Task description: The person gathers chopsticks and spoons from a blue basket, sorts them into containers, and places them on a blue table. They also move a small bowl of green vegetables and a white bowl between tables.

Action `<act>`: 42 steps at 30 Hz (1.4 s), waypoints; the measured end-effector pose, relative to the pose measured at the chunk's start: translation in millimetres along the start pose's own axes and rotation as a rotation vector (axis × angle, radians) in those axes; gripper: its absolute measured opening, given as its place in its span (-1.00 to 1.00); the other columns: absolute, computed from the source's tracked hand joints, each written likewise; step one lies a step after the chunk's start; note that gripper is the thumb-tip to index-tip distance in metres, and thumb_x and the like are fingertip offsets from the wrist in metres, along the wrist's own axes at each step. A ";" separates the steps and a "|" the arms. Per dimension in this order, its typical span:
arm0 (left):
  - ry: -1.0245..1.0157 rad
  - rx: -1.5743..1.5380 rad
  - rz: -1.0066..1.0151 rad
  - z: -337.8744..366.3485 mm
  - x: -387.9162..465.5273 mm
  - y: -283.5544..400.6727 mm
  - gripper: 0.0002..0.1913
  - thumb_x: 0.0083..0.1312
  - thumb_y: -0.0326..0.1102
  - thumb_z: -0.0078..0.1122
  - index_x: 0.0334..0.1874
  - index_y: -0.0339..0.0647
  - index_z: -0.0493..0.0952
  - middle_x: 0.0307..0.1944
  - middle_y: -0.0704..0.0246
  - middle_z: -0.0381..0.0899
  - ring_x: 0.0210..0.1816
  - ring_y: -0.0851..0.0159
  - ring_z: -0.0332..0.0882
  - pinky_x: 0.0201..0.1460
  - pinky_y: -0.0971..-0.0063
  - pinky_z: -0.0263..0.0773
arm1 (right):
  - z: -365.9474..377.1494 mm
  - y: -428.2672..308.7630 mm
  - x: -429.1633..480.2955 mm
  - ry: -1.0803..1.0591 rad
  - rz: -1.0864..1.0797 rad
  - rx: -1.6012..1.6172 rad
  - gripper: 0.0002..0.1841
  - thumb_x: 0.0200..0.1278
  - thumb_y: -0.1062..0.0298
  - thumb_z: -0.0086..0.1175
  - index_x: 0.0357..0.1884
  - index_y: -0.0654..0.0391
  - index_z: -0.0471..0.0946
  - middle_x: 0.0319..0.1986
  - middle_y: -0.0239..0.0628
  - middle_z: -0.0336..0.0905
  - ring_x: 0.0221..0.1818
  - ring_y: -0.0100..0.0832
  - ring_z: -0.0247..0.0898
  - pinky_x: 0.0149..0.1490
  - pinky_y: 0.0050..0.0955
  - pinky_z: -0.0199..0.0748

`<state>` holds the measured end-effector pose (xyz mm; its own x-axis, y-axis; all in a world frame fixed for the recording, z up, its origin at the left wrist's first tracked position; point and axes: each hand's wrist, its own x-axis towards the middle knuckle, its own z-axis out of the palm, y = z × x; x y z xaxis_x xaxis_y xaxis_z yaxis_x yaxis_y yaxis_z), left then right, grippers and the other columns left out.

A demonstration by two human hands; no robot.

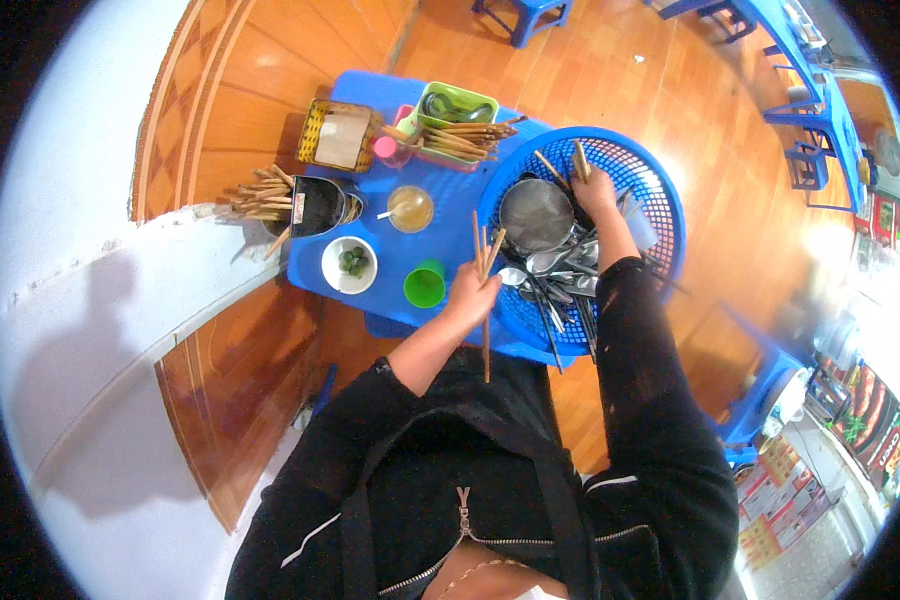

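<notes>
Several wooden chopsticks point(485, 330) are gripped in my left hand point(474, 292), just left of the blue plastic basket point(671, 202). My right hand point(594, 191) reaches over the far part of the basket, closed around a few light wooden chopsticks point(582, 161). Inside the basket lie a round wire-mesh strainer point(537, 215), metal spoons point(544, 261) and dark chopsticks point(544, 307) in a jumble. A translucent plastic cup point(640, 227) is partly hidden behind my right forearm. Beyond my left hand, more wooden chopsticks point(457, 141) rest across a green plastic container point(461, 96).
The blue table point(450, 225) bears a green cup point(424, 285), a white bowl of small green fruit point(349, 265), a cup of yellowish liquid point(410, 209), a yellow basket point(313, 135) and a dark holder with chopsticks point(316, 206). A wall stands left.
</notes>
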<state>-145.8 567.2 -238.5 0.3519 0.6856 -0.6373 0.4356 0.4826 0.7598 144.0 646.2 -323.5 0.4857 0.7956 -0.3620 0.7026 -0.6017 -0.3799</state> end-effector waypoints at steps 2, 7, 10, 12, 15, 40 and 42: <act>0.002 -0.003 0.028 0.8 0.6 -3.4 -0.47 0.25 -0.30 0.05 0.29 -0.10 0.22 -0.57 0.45 0.35 -0.60 0.43 0.35 -0.57 0.49 0.34 | -4.1 4.1 1.5 0.074 -0.002 -0.008 -0.69 0.17 0.06 -0.03 -0.16 0.03 0.50 -0.27 0.06 0.54 -0.15 0.07 0.45 -0.06 -0.05 0.38; -0.048 -0.040 -0.083 -6.9 2.8 -3.9 -0.52 0.25 -0.30 0.05 0.25 -0.05 0.28 -0.58 0.48 0.34 -0.64 0.46 0.33 -0.59 0.52 0.33 | -55.6 -37.8 -13.9 0.358 -0.161 0.299 -0.72 0.20 0.16 0.03 -0.15 0.11 0.50 -0.37 0.09 0.54 -0.25 0.05 0.49 -0.20 -0.14 0.42; -0.036 -0.069 -0.167 -13.1 -4.0 7.8 -0.67 0.26 -0.26 0.03 0.06 -0.12 0.43 -0.60 0.43 0.39 -0.65 0.41 0.40 -0.60 0.49 0.38 | -79.6 -46.3 -15.9 0.496 -0.260 0.443 -0.78 0.14 0.30 0.12 -0.24 0.23 0.48 -0.47 -0.07 0.54 -0.39 -0.24 0.52 -0.27 -0.35 0.43; -0.031 -0.061 -0.152 -20.1 -11.3 6.6 -0.73 0.29 -0.22 0.00 -0.06 -0.18 0.49 -0.61 0.41 0.41 -0.66 0.39 0.44 -0.61 0.47 0.41 | -98.0 -51.2 -25.5 0.465 -0.295 0.620 -0.83 0.14 0.34 0.12 -0.30 0.21 0.47 -0.51 -0.21 0.51 -0.44 -0.39 0.45 -0.29 -0.42 0.41; -0.009 0.012 -0.181 -32.4 -28.8 17.4 -0.74 0.30 -0.20 -0.03 -0.10 -0.19 0.51 -0.59 0.40 0.44 -0.64 0.39 0.48 -0.60 0.48 0.41 | -124.7 -66.9 -47.0 0.490 -0.280 0.731 -0.90 0.14 0.42 0.10 -0.35 0.18 0.44 -0.52 -0.41 0.43 -0.45 -0.58 0.34 -0.31 -0.54 0.37; -0.570 -1.039 -0.346 7.7 -74.3 77.2 -0.62 0.23 -0.30 0.11 0.06 -0.24 0.33 -0.33 0.34 0.50 -0.27 0.34 0.52 -0.18 0.43 0.50 | -138.1 -113.0 -302.0 -0.058 -1.513 0.275 -0.57 -0.18 0.34 0.05 -0.12 0.11 0.42 -0.16 -0.23 0.40 -0.05 -0.20 0.33 0.08 -0.19 0.30; -0.427 -1.029 -0.296 -10.2 -67.5 56.7 -0.65 0.20 -0.36 0.11 0.03 -0.22 0.33 -0.37 0.37 0.48 -0.34 0.37 0.51 -0.22 0.44 0.50 | -144.9 -112.9 -296.9 -0.104 -1.402 0.180 -0.48 -0.17 0.30 0.12 -0.03 0.10 0.38 -0.05 -0.19 0.38 0.11 -0.17 0.26 0.18 -0.13 0.21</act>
<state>-153.3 553.9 -151.1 0.6860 0.3261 -0.6504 -0.2650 0.9445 0.1940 -4.2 488.0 -49.8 -0.5937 0.7279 0.3430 0.4841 0.6636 -0.5704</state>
